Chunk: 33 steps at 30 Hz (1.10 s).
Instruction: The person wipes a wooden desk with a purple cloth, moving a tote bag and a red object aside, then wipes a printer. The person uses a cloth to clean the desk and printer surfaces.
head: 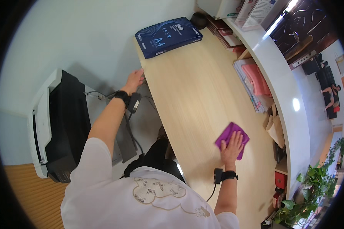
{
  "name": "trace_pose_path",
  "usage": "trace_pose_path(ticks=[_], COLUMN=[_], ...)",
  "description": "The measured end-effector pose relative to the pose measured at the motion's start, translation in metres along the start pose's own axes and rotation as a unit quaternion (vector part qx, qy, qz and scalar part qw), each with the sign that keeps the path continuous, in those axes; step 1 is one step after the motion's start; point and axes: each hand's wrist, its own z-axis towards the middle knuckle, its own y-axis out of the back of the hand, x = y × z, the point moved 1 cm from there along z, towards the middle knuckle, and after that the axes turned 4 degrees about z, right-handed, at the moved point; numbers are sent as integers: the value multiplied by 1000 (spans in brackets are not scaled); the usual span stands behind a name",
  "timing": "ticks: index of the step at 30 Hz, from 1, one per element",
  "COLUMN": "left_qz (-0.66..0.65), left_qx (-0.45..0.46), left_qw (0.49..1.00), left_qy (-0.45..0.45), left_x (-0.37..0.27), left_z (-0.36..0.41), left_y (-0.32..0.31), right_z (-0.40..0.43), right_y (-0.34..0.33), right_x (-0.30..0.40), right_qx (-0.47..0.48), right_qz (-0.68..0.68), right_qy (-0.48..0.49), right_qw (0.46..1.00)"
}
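Note:
Under my right hand [232, 147] a folded purple cloth [226, 136] lies flat on the light wood desktop [189, 100]. The palm and fingers press on top of the cloth, fingers spread a little, not closed around it. My left hand [135, 80] is at the desk's near edge, left of the blue A4 paper pack [169, 37]. Its fingertips reach the edge, and part of the fingers is hard to make out there. Both wrists wear black straps with small cabled boxes.
A black and white printer [66, 123] stands at left, with cables beside it. Shelves beneath the curved white counter [292, 114] hold papers, pink cloth [255, 78] and a beige bag [275, 128]. A leafy plant [309, 183] sits at lower right. A person [331, 97] sits far off.

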Motion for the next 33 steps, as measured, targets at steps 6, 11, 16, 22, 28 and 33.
trace_pose_path(ticks=[6, 11, 16, 22, 28, 33], left_qz=[8, 88, 224, 298, 302, 159], left_qx=[-144, -72, -85, -22, 54, 58], left_qw=[990, 993, 966, 939, 926, 985], left_qy=[-2, 20, -99, -172, -218, -15], left_x=[-48, -63, -41, -28, -13, -8], left_z=[85, 125, 152, 121, 31, -5], left_y=[-33, -30, -30, -29, 6, 53], right_z=[12, -1, 76, 220, 307, 378], right_y=[-27, -17, -20, -50, -56, -76], right_x=[73, 143, 143, 154, 168, 194], right_qx=[6, 118, 60, -39, -24, -38], right_qz=[-62, 2, 9, -35, -28, -12], right_qy=[-18, 156, 160, 68, 15, 37], right_qw=[998, 981, 985, 996, 999, 999])
